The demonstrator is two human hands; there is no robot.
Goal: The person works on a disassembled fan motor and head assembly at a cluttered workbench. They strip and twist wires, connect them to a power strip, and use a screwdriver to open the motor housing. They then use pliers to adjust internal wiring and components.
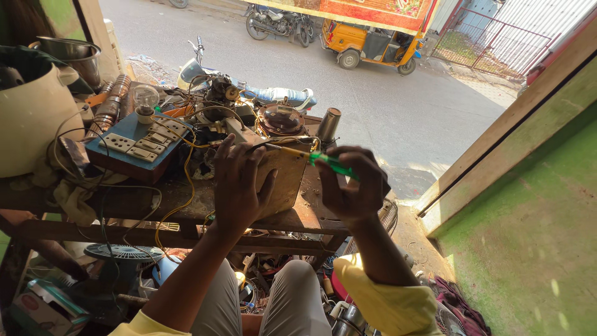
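My left hand (239, 180) grips a worn brownish metal box (283, 177) that stands on a cluttered wooden workbench (186, 205). Thumb and fingers wrap over the box's top left corner. My right hand (354, 183) holds a screwdriver with a green handle (333, 163). Its yellowish shaft points left across the top edge of the box, with the tip close to my left fingers.
A blue switchboard (134, 146) with a bulb (145, 98) sits at the left, amid yellow wires. A round metal part (281, 118) and steel cylinder (328, 124) lie behind the box. A cream pot (31, 109) stands far left. Scrap and fan parts lie under the bench. Street, auto-rickshaw (373, 43) beyond.
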